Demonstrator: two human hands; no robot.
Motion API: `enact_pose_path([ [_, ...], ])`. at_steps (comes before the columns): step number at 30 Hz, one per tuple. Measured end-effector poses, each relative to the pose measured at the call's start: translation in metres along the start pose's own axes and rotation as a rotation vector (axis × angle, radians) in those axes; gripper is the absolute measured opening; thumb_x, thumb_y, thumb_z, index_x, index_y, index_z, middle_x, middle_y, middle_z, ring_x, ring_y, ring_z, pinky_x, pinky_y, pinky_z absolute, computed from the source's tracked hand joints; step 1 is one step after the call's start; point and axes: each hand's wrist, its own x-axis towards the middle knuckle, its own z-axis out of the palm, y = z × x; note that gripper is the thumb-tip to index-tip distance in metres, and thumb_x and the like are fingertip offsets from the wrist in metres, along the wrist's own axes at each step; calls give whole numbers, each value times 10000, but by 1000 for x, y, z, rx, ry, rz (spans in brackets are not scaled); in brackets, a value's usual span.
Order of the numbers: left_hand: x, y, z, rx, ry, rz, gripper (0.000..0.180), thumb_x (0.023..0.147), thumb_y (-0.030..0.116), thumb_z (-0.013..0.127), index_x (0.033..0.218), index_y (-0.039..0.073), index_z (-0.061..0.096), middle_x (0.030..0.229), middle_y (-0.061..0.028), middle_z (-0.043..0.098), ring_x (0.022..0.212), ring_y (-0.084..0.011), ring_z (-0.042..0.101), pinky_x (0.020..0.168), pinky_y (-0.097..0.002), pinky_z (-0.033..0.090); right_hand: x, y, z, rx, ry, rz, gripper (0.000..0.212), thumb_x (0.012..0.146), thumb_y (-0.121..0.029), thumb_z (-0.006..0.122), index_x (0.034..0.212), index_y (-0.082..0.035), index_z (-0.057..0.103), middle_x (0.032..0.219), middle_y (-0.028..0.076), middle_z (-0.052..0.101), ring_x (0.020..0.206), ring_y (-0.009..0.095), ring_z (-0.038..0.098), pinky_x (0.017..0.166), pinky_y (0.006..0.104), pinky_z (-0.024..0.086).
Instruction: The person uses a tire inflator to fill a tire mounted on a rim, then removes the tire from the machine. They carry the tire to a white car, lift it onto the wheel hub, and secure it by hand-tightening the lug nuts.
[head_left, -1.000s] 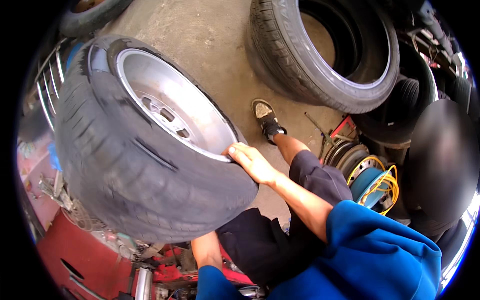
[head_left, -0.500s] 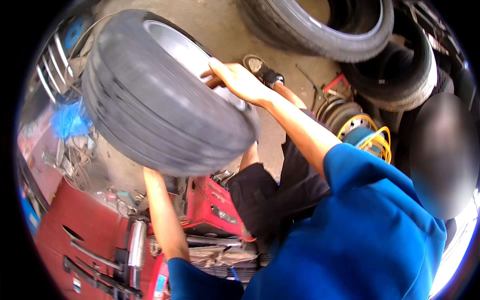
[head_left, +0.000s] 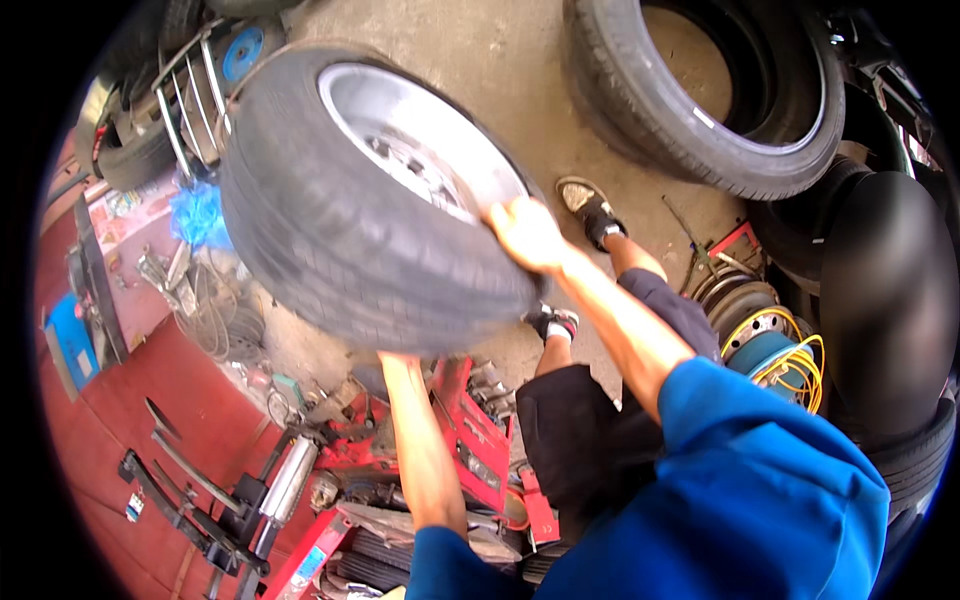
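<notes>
A black tyre on a silver alloy rim [head_left: 425, 110], one wheel, is tilted in front of me, its open inner side turned up to the right. My right hand [head_left: 525, 235] is closed over the near right edge of the wheel, fingers curled in toward the rim. From below, my left hand [head_left: 398, 362] reaches up under the tread; only the wrist shows, and the tyre hides the fingers. The tread looks smeared by motion.
Large loose tyres [head_left: 700, 120] lie at the far right. Nearer are stacked steel rims with a coiled yellow hose [head_left: 800, 370]. Red machinery [head_left: 475, 435] stands by my left forearm, and a red metal surface [head_left: 150, 420] spreads left. A blue plastic bag [head_left: 200, 215] lies behind it.
My right hand has slid down along the wheel's edge and closed on it. The wheel has turned, showing more of the rim's inside. The whole view has shifted.
</notes>
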Motion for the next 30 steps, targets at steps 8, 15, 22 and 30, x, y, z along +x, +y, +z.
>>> enact_pose_path([
  [8, -36, 49, 25, 143, 96, -81, 669, 992, 511, 468, 1509, 97, 375, 1532, -101, 420, 1394, -327, 396, 1153, -525, 340, -55, -32, -23, 202, -91, 199, 459, 948, -355, 461, 767, 25, 644, 780, 313, 614, 781, 486, 625, 735, 533, 491],
  [15, -30, 103, 45, 242, 157, -81, 662, 993, 504, 472, 1509, 99, 376, 1532, -98, 420, 1393, -327, 396, 1156, -524, 337, -33, 26, -88, 655, -167, 300, 644, 1023, -562, 414, 1055, -6, 737, 946, 194, 740, 944, 241, 706, 870, 345, 510],
  [22, -18, 153, 72, 325, 207, -58, 655, 995, 497, 476, 1508, 101, 378, 1532, -96, 421, 1393, -326, 396, 1158, -523, 334, -119, 49, -105, 372, 28, 204, 338, 956, -321, 598, 1139, -57, 704, 1030, 159, 717, 1022, 342, 661, 941, 428, 499],
  [30, -63, 109, 69, 243, -41, 43, 722, 974, 592, 474, 1531, 148, 353, 1585, -51, 354, 1440, -295, 330, 1198, -511, 268, -146, 30, -74, 248, 3, 113, 431, 929, -291, 652, 1297, -70, 610, 1167, 175, 667, 1096, 361, 619, 966, 432, 482],
])
